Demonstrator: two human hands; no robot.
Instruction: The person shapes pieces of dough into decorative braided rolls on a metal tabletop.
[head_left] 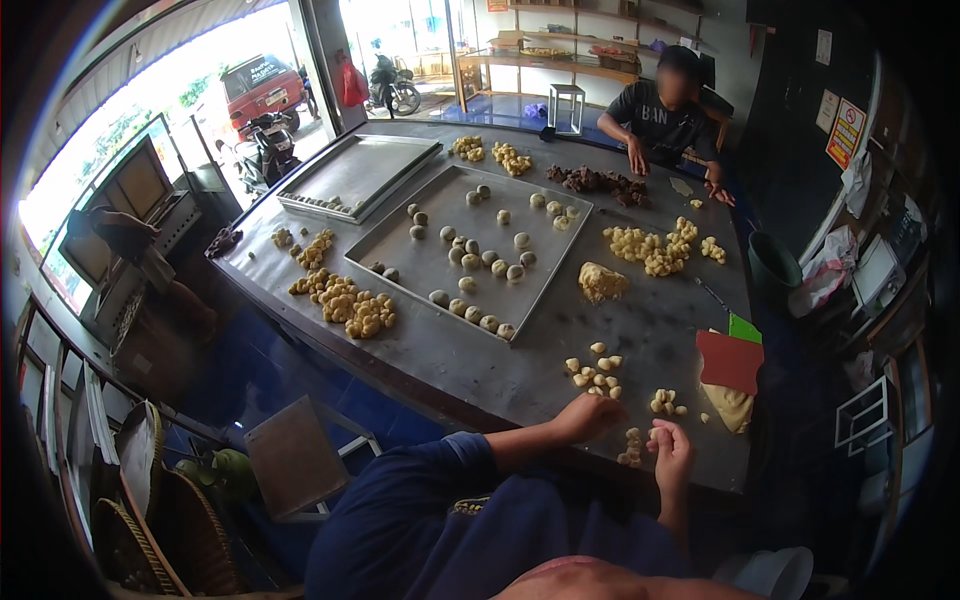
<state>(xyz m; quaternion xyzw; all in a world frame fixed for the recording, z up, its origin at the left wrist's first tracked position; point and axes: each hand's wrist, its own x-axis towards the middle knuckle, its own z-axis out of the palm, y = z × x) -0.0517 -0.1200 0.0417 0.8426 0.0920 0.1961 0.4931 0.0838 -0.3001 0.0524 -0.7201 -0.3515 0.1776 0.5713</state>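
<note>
My left hand (592, 418) is at the near edge of the metal table (500, 390), fingers curled, beside small pale dough balls (597, 380); what it may hold is hidden. Just right of it, my right hand (672, 450) is raised, thumb and fingers closed on a small pale dough piece (655, 432). A few more pieces (630, 450) lie between my hands and others (666, 402) beyond them. To the right, a red scraper (728, 360) and a green one (742, 327) lie on and by a dough slab (725, 410). A dough lump (602, 283) sits farther back.
A large tray (370, 238) of filled balls and stacked trays (360, 150) share the table with yellow dough piles (340, 300) and dark filling (590, 182). A co-worker (660, 125) works opposite; another person (130, 240) stands left. A stool (295, 455) and baskets (185, 520) stand lower left.
</note>
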